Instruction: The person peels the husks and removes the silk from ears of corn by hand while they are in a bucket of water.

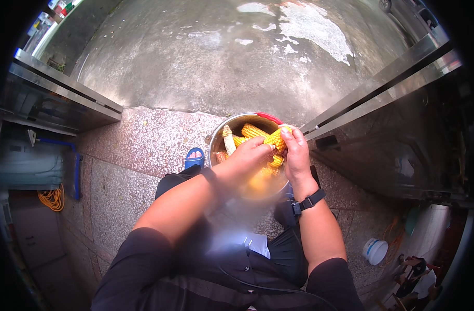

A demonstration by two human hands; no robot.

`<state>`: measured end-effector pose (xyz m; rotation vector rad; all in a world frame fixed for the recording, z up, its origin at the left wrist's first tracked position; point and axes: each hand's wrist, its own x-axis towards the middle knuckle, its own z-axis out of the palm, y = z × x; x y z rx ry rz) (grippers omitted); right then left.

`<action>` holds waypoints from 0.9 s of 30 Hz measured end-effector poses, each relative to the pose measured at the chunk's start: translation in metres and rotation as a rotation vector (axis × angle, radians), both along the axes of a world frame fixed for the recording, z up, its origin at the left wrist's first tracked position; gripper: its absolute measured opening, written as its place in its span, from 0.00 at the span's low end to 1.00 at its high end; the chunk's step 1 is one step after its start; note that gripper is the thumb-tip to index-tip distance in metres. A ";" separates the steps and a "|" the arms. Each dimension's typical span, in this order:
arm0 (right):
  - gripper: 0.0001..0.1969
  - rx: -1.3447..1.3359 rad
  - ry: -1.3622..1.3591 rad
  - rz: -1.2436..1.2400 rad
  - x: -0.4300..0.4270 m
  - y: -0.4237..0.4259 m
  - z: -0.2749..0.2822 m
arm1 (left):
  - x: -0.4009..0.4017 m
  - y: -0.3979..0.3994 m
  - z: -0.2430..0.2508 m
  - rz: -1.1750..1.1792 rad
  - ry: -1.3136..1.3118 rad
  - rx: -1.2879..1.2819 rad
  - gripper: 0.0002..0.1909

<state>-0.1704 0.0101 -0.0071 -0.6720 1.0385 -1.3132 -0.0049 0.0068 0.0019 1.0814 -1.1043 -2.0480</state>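
A yellow ear of dried corn (278,139) is held between both hands over a metal bucket (212,149) set in front of me. My right hand (296,151) wraps its far right side, thumb on top. My left hand (249,155) grips it from the left, with the thumb pressed on the kernels. Inside the bucket lie more yellow ears of corn (254,130) and a pale, stripped corn cob (229,143) leaning on the wall. A blurred patch hides the bucket's near side and part of its contents.
Steel-framed doors stand at left (66,91) and right (377,97). My foot in a blue slipper (194,157) rests on the speckled floor (143,136), left of the bucket. A white pail (375,251) is at lower right; a coiled orange cord (52,198) lies left.
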 end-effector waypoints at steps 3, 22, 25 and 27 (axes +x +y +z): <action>0.10 -0.012 0.002 -0.009 0.000 0.000 -0.001 | -0.001 0.000 0.005 0.018 0.043 0.037 0.14; 0.11 0.001 -0.034 -0.003 -0.003 -0.001 -0.005 | -0.004 0.002 0.010 -0.022 -0.006 -0.072 0.17; 0.11 -0.002 -0.037 -0.027 -0.001 -0.001 0.000 | 0.000 -0.002 0.004 -0.044 -0.054 -0.045 0.15; 0.12 -0.003 -0.040 -0.032 -0.002 -0.002 0.000 | 0.002 -0.003 0.006 -0.030 -0.008 -0.028 0.14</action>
